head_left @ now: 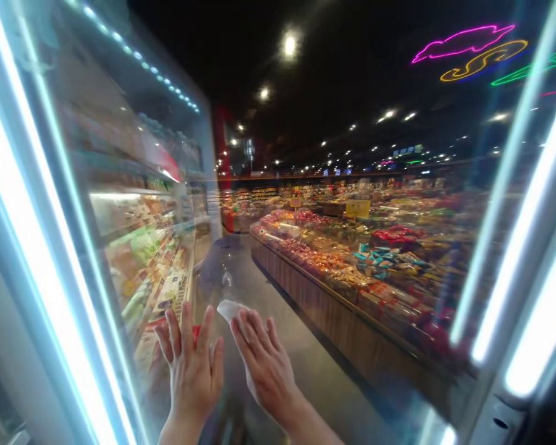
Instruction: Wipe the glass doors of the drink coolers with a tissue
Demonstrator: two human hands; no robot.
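My left hand [192,364] lies flat against a glass door [306,259], fingers spread and nothing in it. Just to its right, my right hand [265,366] presses a white cloth [230,309] onto the same glass. Its fingers are close together over the cloth, and one corner of the cloth sticks out above the fingertips. Both hands are low on the pane, near the middle of the view. Something red [196,334] shows behind the left hand's fingers; I cannot make out what it is.
Bright light strips [532,290] line the door frame on the right and another strip [32,247] runs down the left. The glass shows shop shelves [143,247] with packaged goods, long produce bins [361,272], an aisle floor, ceiling lamps and neon signs [467,43].
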